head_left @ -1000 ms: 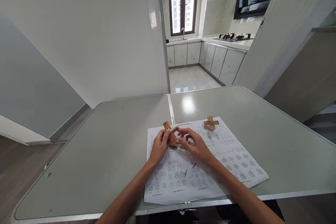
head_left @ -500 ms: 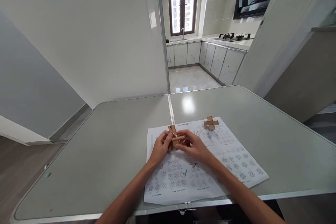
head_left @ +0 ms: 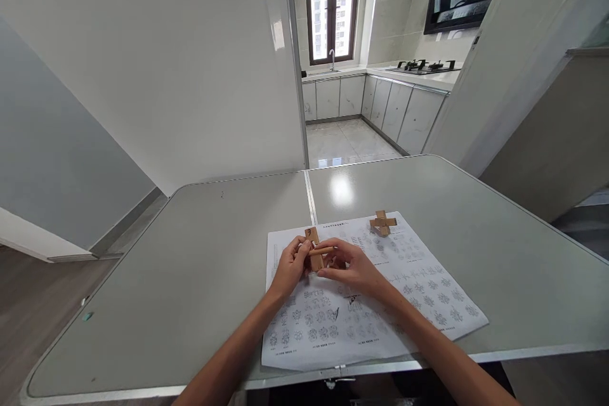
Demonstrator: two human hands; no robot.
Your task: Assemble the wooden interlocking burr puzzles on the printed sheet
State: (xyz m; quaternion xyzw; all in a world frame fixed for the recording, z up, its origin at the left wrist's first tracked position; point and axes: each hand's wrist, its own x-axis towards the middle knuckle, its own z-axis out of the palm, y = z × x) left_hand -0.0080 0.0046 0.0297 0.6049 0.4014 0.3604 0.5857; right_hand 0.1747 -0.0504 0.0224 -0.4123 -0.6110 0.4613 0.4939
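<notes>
Between my hands is a wooden puzzle piece (head_left: 311, 235), a flat brown strip with a dark mark near its far end. A second wooden piece (head_left: 322, 251) lies crosswise over it. My left hand (head_left: 291, 265) is closed on the left side of these pieces, thumb on top. From the right, my right hand (head_left: 349, 261) pinches the crosswise piece; its curled fingers partly hide more wood behind them. Below lies a printed sheet (head_left: 323, 346) with rows of small line drawings. Toward its far right corner sits a cross of joined wooden pieces (head_left: 382, 222), apart from both hands.
The grey-green folding table (head_left: 200, 279) has a metal seam down its middle and a metal rim. A small teal bit (head_left: 86, 316) lies near the left edge. Past the far edge is a kitchen with white cabinets (head_left: 352, 96) and a gas stove (head_left: 423, 67).
The crosswise piece has shifted slightly left, and more of the upright strip shows beneath it. My right thumb has straightened a little. The wooden cross stays in place.
</notes>
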